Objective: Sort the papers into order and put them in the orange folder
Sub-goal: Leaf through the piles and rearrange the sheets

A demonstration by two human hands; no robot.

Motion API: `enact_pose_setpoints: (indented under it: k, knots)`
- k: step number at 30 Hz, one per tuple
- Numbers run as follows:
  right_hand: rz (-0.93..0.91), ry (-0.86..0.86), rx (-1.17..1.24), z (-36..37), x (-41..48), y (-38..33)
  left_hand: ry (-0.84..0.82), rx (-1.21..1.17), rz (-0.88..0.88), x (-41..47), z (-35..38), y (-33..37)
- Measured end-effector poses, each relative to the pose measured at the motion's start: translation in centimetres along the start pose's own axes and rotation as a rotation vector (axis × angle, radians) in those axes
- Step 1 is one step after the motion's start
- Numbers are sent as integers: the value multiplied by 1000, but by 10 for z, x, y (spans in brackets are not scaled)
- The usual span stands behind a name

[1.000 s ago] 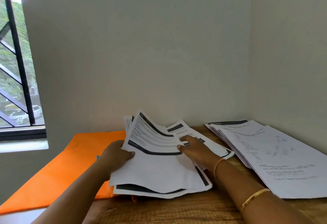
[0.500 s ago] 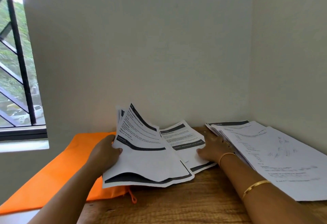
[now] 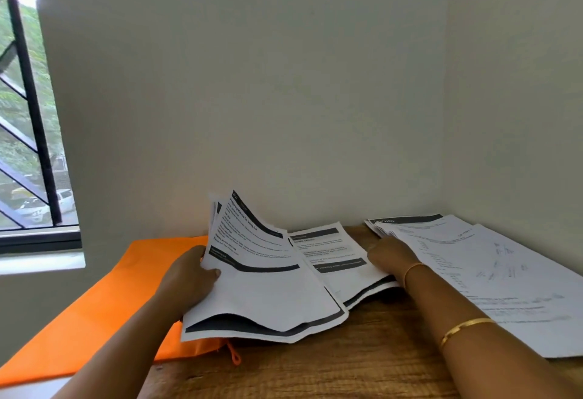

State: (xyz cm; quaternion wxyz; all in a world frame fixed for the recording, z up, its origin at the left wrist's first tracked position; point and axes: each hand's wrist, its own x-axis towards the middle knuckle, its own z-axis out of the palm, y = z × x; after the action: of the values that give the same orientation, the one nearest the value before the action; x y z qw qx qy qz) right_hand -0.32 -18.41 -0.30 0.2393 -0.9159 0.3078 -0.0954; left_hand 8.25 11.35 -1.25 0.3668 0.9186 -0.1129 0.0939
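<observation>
My left hand point(image 3: 189, 275) grips the left edge of a bundle of printed papers point(image 3: 262, 288), white sheets with dark header bars, tilted up off the wooden table. Part of the orange folder point(image 3: 104, 313) lies under that bundle, flat at the left with an orange cord at its near corner. To the right, a separate sheet point(image 3: 334, 259) lies flat on the table. My right hand point(image 3: 392, 256) rests on its right edge, fingers lying flat, beside a large fanned stack of papers point(image 3: 492, 275) at the far right.
The wooden table point(image 3: 331, 364) sits in a corner, with walls close behind and to the right. A barred window point(image 3: 28, 146) is at the left. The orange folder overhangs the table's left edge.
My left hand has drawn the bundle left and raised it. My right hand left the bundle, slid one sheet out to the right and now rests beside the fanned stack.
</observation>
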Motion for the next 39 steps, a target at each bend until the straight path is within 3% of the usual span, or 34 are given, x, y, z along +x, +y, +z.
enact_pose_setpoints:
  k: [9, 11, 14, 16, 18, 20, 21, 26, 29, 35, 37, 39]
  knots:
    - [-56, 315, 410, -13, 3, 8, -49, -6, 4, 0, 8, -1]
    - [29, 216, 545, -10, 4, 11, -36, -19, 3, 0, 7, 0]
    - [177, -193, 774, -6, -7, 12, -38, -16, -1, 0, 7, -1]
    - [170, -370, 772, -4, -10, 14, -48, -25, -6, -1, 9, -1]
    - [157, -387, 656, -4, -10, 9, -50, -25, -6, -1, 10, -2]
    - [91, -237, 354, -5, -10, 1, -46, -22, 6, -1, 12, -2]
    - [31, -84, 242, -4, -8, -2, -44, -24, 11, -2, 12, -1]
    - [-268, 580, 367, -24, -19, -5, -83, -95, 4, -4, 17, 4]
    - [-423, 865, 504, -38, -30, -9, -158, -158, 43, -4, 22, 5]
    - [-426, 963, 757, -39, -30, -8, -231, -194, 145, -14, 31, 19]
    - [-375, 886, 857, -37, -28, -9, -236, -169, 158, -20, 34, 24]
    - [-272, 693, 931, -34, -22, -8, -254, -152, 139, -19, 39, 26]
